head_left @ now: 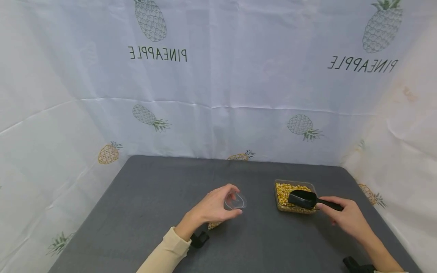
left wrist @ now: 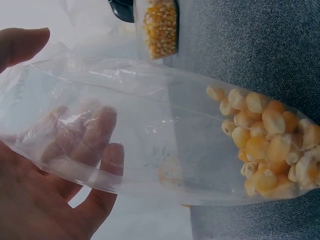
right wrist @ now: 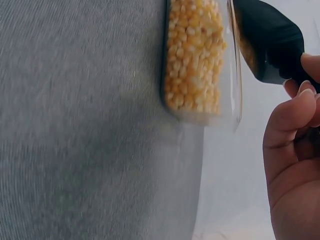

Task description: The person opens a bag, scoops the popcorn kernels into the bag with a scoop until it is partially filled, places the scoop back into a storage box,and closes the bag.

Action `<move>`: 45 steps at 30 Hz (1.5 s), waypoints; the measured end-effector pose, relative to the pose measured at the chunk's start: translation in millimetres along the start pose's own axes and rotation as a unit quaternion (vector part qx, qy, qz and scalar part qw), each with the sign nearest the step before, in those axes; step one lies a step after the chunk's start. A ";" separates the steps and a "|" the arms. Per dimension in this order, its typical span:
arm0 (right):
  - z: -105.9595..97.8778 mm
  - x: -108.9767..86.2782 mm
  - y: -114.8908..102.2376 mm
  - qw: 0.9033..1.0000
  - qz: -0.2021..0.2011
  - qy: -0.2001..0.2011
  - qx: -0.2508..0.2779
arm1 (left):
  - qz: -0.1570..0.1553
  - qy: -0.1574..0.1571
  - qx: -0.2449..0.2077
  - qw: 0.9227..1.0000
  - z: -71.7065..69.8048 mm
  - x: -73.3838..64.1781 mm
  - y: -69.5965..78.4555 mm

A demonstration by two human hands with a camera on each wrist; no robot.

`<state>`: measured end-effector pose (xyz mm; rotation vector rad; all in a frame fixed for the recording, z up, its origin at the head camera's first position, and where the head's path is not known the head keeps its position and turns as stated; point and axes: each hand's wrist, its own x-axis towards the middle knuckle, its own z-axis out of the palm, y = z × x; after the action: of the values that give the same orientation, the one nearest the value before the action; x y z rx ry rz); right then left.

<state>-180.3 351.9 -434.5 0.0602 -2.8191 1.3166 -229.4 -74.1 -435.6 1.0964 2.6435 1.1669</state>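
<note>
Bag (left wrist: 155,130) and scoop (head_left: 303,199) occupy gripping hands (head_left: 216,206) (head_left: 346,218) over a grey table (head_left: 259,242), white curtains (head_left: 232,83) around.

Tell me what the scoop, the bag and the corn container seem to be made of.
Scoop: probably plastic, black and smooth, with a soft sheen.
Bag: apparently thin, clear plastic film, glossy, creased and see-through.
Container: clear, smooth and stiff-looking, with highlights along its wall; glass or hard plastic, I cannot tell which.

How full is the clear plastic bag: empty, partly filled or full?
Partly filled: the left wrist view shows corn kernels at one end of the bag, none near the left hand.
</note>
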 end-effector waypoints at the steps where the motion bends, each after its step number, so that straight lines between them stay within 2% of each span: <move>1: -1.0 0.6 0.8 1.000 0.002 0.000 -0.003 | 0.000 0.001 0.001 1.000 -0.2 -0.2 -0.4; 6: -4.9 2.4 4.7 1.000 0.012 0.000 -0.017 | 0.003 0.002 0.003 1.000 -0.3 -0.5 -2.2; 19: -8.6 8.5 9.9 0.999 0.008 -0.011 -0.046 | 0.010 0.002 0.005 1.000 -1.0 -0.8 -1.6; 35: 9.9 17.1 15.3 0.999 -0.007 -0.009 -0.052 | 0.008 -0.001 0.004 1.000 0.1 -0.9 -1.6; 45: 17.2 24.4 13.9 0.993 -0.052 0.010 -0.110 | 0.005 0.001 0.007 1.000 1.1 -0.9 -1.5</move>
<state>-205.5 347.0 -455.1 0.1837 -2.8796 0.9762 -229.3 -74.6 -437.7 1.1135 2.6549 1.1535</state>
